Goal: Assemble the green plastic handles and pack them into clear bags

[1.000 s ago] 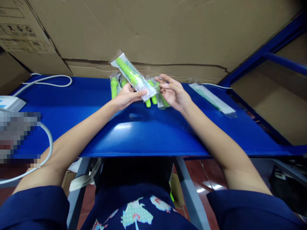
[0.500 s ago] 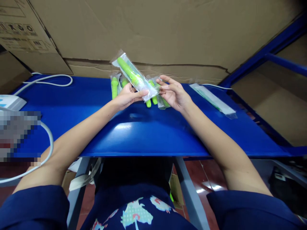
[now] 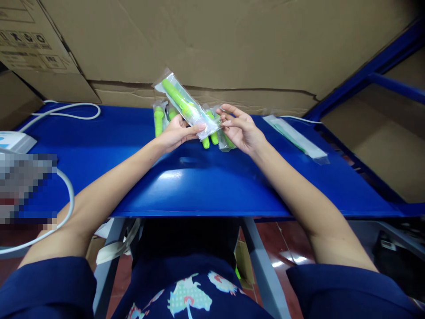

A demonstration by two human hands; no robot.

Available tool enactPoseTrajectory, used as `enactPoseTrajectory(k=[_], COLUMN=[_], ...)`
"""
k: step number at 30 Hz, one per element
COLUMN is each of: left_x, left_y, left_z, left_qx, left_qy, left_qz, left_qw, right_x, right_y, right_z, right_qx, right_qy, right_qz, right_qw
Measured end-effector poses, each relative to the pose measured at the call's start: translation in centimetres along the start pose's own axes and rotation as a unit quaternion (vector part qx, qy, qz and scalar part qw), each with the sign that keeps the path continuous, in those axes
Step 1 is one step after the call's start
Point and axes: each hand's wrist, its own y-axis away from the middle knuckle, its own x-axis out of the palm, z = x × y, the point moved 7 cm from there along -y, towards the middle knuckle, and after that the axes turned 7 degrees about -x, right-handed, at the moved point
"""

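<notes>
My left hand (image 3: pixel 177 134) is closed on the lower part of a clear plastic bag (image 3: pixel 208 129), its thumb on top. Inside the bag lies a lime-green stick-shaped item (image 3: pixel 175 95), tilted up to the left above the table. At the bag's lower right end, my right hand (image 3: pixel 242 128) has its thumb and index finger closed in a loose pinch at the edge; its other fingers are spread. Behind and beneath lie several similar green items, among them a bagged one (image 3: pixel 158 122) on the left and another bagged one (image 3: pixel 228 142) beside my right hand.
The blue table (image 3: pixel 199 190) has a cardboard wall (image 3: pixel 232 44) behind it. A flat clear packet with a white and green insert (image 3: pixel 295 139) lies to the right. On the left are a white device (image 3: pixel 16 141) and a looping white cable (image 3: pixel 71 195). A blue frame (image 3: pixel 361 84) stands right.
Almost nothing differs. The fingers of my right hand have shifted slightly at the bag's edge; my left hand keeps the same hold.
</notes>
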Motion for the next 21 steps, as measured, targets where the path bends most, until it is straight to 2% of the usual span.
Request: enactPoseTrajectory(k=[6, 10, 15, 18, 21], left_x=[-0.1, -0.2, -0.5, -0.7, -0.4], left_y=[-0.2, -0.2, -0.4, -0.7, -0.7], left_z=[0.1, 0.2, 0.7, 0.7, 0.5], left_qx=[0.002, 0.002, -0.006, 0.034, 0.085], left_qy=[-0.001, -0.006, -0.030, -0.055, -0.077], left_qz=[-0.001, -0.004, -0.016, -0.035, -0.037], left_qw=[1.000, 1.000, 0.999, 0.997, 0.993], right_x=[0.2, 0.4, 1.7, 2.9, 3.3], right_y=[0.4, 0.6, 1.3, 2.1, 2.5], right_z=[0.3, 0.2, -0.8, -1.4, -1.5], right_qx=[0.001, 0.017, 0.076, 0.127, 0.157], right_qy=[0.046, 0.021, 0.032, 0.051, 0.054], right_qz=[-0.008, -0.015, 0.047, 0.090, 0.092], right_qw=[0.999, 1.000, 0.996, 0.986, 0.982])
